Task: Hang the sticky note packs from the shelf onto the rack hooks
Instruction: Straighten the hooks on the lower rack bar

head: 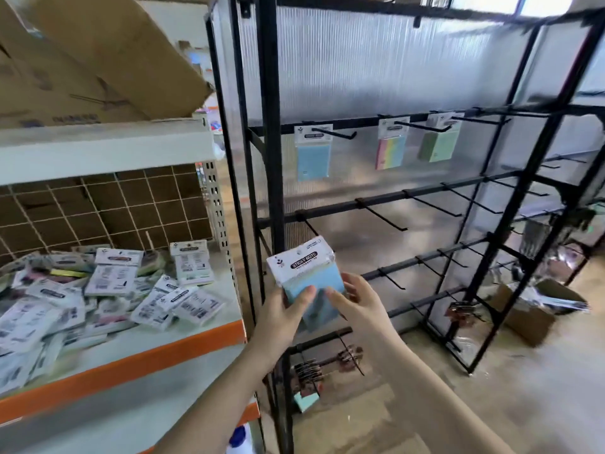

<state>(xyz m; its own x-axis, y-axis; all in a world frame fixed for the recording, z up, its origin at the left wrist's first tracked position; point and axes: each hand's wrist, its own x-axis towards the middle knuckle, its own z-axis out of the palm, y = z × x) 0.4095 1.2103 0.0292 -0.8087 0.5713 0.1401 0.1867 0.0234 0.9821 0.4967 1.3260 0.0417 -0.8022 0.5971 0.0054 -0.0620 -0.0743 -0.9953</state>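
Two bare forearms, left grip (pixel 281 317), right grip (pixel 358 301), no sleeves, rings or watch

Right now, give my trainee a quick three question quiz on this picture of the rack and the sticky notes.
1. True or false: the rack top bar holds three hanging packs.
2. What colour is the pack in the left hand and right hand?
3. Where is the pile: A floor, B shelf, C box?

Key: 1 true; 2 blue; 3 B.
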